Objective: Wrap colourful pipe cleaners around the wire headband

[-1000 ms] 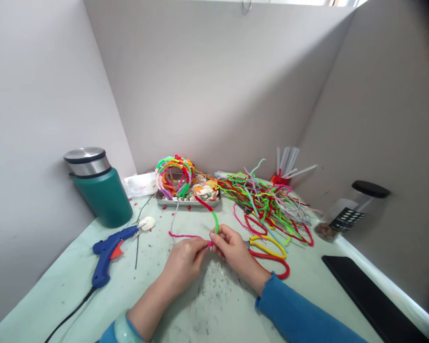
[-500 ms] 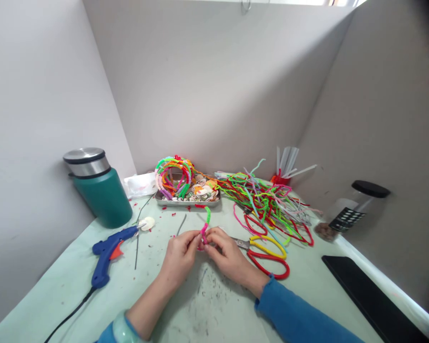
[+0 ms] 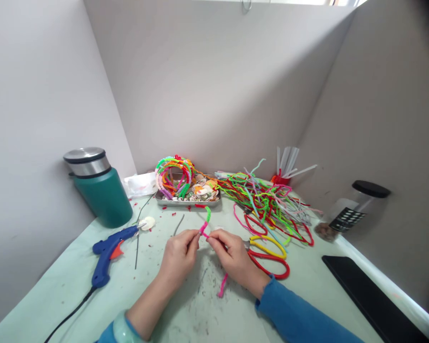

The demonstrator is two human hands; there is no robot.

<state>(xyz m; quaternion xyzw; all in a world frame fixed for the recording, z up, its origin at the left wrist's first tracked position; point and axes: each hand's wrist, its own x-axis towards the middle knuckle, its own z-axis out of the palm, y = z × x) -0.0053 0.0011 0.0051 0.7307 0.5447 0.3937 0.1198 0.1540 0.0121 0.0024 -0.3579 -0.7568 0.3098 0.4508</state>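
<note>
Unlike a moment ago, the pipe cleaner's pink tail (image 3: 222,286) shows below the right hand (image 3: 232,255). It and the left hand (image 3: 179,251) angle inward, fingertips pinched closed on the pipe cleaner (image 3: 209,215), its green-red end beyond them.

Blue sleeves (image 3: 303,310), wavy-edged right cuff (image 3: 265,293); pale green band (image 3: 125,327), left forearm (image 3: 148,302)

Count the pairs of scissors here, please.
2. One pair lies beside the right hand; the other pair lies beyond it, at the near edge of the fuzzy-stem pile. More may be hidden there.
</note>
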